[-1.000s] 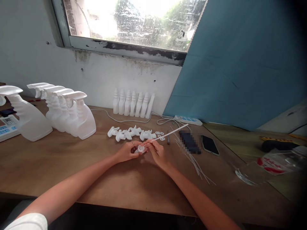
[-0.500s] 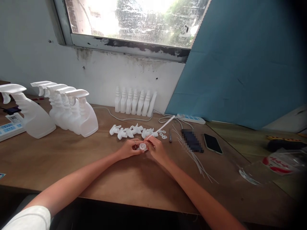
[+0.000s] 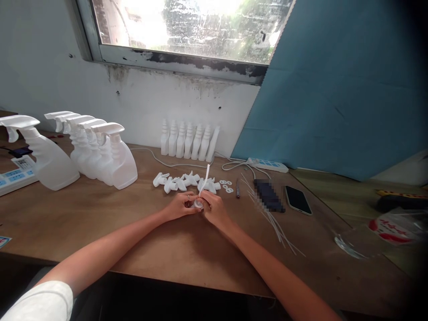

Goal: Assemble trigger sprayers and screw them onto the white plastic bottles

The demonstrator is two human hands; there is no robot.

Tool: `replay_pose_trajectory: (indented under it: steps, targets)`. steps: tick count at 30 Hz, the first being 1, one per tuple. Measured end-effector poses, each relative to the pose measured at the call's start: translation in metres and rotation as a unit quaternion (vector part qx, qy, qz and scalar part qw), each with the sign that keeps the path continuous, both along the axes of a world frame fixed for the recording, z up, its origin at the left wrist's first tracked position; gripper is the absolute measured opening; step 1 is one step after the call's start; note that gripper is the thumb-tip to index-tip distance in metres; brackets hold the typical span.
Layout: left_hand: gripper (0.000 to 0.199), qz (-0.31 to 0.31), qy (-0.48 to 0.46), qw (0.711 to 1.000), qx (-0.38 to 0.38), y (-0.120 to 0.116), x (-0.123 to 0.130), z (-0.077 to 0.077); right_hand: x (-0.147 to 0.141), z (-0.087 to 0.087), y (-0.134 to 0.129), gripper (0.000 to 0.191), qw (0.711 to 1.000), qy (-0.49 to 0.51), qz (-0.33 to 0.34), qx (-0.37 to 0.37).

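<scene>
In the head view, my left hand (image 3: 180, 206) is closed around a small white plastic piece with a round collar (image 3: 198, 204), probably a spray trigger head, mostly hidden by fingers. My right hand (image 3: 214, 207) presses against the other side of that piece, its fingers pinched at the base of a thin white tube (image 3: 206, 174). The tube stands up between the hands, leaning slightly right. Just beyond them lie several white spray trigger heads (image 3: 180, 183). White ring washers (image 3: 227, 187) are at their right.
Spray bottles with triggers (image 3: 122, 165) stand at left; several white bottles (image 3: 189, 142) line the wall. Right of my hands are a dark pen-like tool (image 3: 238, 189), loose thin tubes (image 3: 277, 228), a phone (image 3: 298, 200), a power strip (image 3: 267, 165) and a clear plastic container (image 3: 354, 243).
The white tube has swung from a strong rightward slant to nearly upright. My right hand has turned slightly and closed in on the collar piece; my left hand stays in place.
</scene>
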State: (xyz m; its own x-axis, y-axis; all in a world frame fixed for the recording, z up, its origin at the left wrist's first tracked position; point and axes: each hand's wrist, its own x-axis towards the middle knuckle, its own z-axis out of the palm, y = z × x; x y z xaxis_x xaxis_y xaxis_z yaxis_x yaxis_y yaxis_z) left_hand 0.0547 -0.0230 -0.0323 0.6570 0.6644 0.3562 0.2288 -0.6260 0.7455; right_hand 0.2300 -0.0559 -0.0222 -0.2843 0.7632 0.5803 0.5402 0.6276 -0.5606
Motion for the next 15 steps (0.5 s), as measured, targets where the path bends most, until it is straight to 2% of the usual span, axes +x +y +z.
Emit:
replay_pose_trajectory:
  steps: [3,6,9,12,13,15]
  targets:
    - [0.039,0.012,-0.003,1.000,-0.008,-0.001,-0.001,0.001,-0.001,-0.003,-0.004,0.024,0.999,0.028,0.003,-0.015]
    - [0.040,0.035,-0.046,0.998,-0.028,-0.003,-0.002,0.005,-0.002,-0.002,-0.011,0.016,0.997,0.077,-0.010,-0.026]
    - [0.041,0.060,-0.120,0.988,-0.078,-0.005,0.000,0.012,0.000,0.001,-0.017,0.037,0.991,0.122,-0.047,0.005]
    - [0.041,0.040,-0.180,0.972,-0.146,-0.007,0.008,0.020,0.007,0.002,-0.014,0.056,0.979,0.186,-0.083,0.009]
    - [0.041,0.027,-0.198,0.966,-0.161,-0.007,0.011,0.023,0.011,0.001,-0.012,0.061,0.970,0.229,-0.080,-0.016]
    - [0.041,0.001,-0.222,0.961,-0.166,-0.005,0.020,0.030,0.019,-0.001,-0.006,0.059,0.933,0.337,-0.026,-0.125]
